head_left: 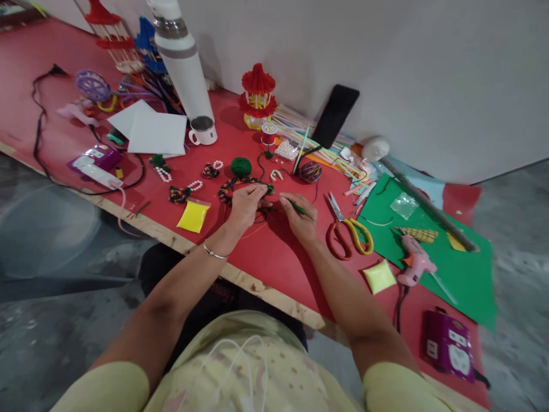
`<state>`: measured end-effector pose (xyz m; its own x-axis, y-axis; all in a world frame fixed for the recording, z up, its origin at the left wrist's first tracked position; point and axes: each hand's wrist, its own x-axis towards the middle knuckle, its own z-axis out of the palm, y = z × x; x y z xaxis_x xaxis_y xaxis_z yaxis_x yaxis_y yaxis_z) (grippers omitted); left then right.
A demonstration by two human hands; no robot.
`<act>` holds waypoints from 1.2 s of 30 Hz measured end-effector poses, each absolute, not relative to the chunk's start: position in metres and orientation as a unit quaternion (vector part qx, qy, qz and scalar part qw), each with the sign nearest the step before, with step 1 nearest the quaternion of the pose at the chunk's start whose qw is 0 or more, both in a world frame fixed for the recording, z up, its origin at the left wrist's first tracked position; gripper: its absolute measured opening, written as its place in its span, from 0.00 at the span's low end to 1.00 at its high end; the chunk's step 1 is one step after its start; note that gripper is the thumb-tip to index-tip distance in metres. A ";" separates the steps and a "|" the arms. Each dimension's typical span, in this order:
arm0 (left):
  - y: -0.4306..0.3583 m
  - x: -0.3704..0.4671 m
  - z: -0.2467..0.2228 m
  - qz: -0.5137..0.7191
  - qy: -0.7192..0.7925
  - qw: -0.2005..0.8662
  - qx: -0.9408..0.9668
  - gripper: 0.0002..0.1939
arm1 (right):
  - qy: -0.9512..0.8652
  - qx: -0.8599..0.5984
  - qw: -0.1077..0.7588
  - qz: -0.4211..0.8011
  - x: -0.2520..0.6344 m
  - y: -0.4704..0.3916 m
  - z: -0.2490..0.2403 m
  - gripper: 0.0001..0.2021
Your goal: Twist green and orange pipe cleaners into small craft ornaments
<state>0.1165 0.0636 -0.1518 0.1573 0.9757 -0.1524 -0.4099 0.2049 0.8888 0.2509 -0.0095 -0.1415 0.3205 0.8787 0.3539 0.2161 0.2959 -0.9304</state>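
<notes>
My left hand (pixel 249 204) pinches a small dark green yarn piece (pixel 269 189) over the red table. Close to its right, my right hand (pixel 301 217) is closed around a thin green-handled tool (pixel 298 208), perhaps a crochet hook. A multicoloured braided yarn loop (pixel 226 190) lies beside my left hand, partly hidden by it. Behind the hands rest a green yarn ball (pixel 241 167) and a multicoloured yarn ball (pixel 310 171). Yarn strands under the hands are too small to follow.
Orange-handled scissors (pixel 338 214) lie right of my right hand. A pink glue gun (pixel 415 260) stands farther right on green sheet (pixel 467 269). A yellow packet (pixel 194 216) is at the left front. Behind are a mug (pixel 203 130), a tall bottle (pixel 184 74) and a phone (pixel 335 116).
</notes>
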 end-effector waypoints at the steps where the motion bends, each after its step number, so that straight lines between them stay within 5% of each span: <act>1: 0.064 0.117 -0.152 0.520 0.390 0.667 0.365 0.07 | -0.527 -0.528 0.612 0.263 0.251 -0.009 -0.142 0.07; 24: 0.063 0.117 -0.148 0.483 0.363 0.725 0.329 0.09 | -0.403 -0.508 0.636 0.418 0.262 -0.003 -0.153 0.18; 36: 0.062 0.118 -0.145 0.501 0.382 0.702 0.332 0.08 | -0.412 -0.501 0.645 0.403 0.264 -0.003 -0.155 0.15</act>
<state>0.1177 0.0624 -0.1454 0.2059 0.9574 -0.2024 -0.4503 0.2764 0.8490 0.2637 -0.0030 -0.1546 0.3345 0.9337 0.1278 -0.1077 0.1726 -0.9791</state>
